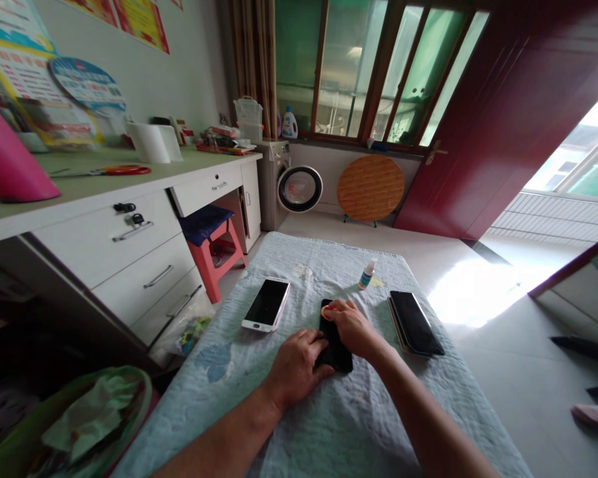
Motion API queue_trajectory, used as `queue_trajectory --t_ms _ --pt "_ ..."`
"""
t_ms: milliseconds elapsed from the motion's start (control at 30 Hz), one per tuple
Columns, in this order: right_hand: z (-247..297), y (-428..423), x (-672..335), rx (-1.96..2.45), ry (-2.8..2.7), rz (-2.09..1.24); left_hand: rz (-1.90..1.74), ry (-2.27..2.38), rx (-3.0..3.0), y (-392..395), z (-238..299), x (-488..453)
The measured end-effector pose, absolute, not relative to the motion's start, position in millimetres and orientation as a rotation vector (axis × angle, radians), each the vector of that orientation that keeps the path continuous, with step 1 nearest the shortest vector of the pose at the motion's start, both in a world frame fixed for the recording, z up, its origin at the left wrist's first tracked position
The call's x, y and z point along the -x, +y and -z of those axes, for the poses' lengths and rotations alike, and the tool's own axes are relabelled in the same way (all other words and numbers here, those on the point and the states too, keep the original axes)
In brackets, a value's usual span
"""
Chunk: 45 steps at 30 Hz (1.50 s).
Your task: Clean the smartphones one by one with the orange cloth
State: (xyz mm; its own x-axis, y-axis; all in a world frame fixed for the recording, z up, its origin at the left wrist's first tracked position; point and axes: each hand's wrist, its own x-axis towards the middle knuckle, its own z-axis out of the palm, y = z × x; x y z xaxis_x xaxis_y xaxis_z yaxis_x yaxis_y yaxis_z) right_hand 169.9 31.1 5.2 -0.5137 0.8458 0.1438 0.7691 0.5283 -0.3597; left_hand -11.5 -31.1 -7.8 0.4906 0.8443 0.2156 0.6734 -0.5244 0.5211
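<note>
Flat black rectangular phone [339, 358]: left hand [295, 364], fingers half-curled, holds its left edge; right hand [349, 325], fingers bunched, pinches small orange pad [325, 312] at its far end.

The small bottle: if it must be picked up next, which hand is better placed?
Probably the right hand: it is nearer to the small bottle, while the left hand is farther back, against the black phone. The right hand would first have to leave the orange item at the phone's far end.
</note>
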Motion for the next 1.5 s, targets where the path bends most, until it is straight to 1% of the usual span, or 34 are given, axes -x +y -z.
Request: queue_trajectory --t_ms 167,267,367,567,700,800,1000,1100,1367,1500 --pt "-18.2 2.5 -179.2 1.221 -2.493 -0.633 -0.643 1.239 -2.358 -31.4 4.9 12.0" --pt "-20.3 -2.9 -181.4 1.205 -2.488 -0.703 -0.646 1.211 -2.373 -31.3 5.2 12.4" --pt "-15.0 1.6 -181.3 1.236 -2.453 -0.635 -0.645 1.222 -2.378 -31.4 6.6 12.5" --pt "8.1 25.3 -186.5 1.456 -2.294 -0.305 -0.625 1.272 -2.398 -32.4 7.7 12.4" --pt "17.7 35.2 -191.7 1.532 -2.247 -0.217 -0.634 1.272 -2.405 -32.4 9.6 12.3" --pt "18.3 33.9 -188.5 1.546 -2.227 -0.196 -0.642 1.271 -2.404 -31.8 10.9 12.1" --pt "10.2 19.6 -165.9 1.327 -2.343 -0.298 -0.623 1.276 -2.392 -30.6 9.1 12.3" --pt "7.9 17.7 -159.2 1.301 -2.374 -0.311 -0.627 1.259 -2.395 -31.0 8.7 12.7" --pt "14.0 30.6 -174.0 1.543 -2.282 -0.189 -0.648 1.272 -2.414 -31.9 9.9 12.3" --pt "15.9 31.7 -189.1 1.62 -2.238 -0.182 -0.664 1.27 -2.42 -32.0 9.8 12.3"
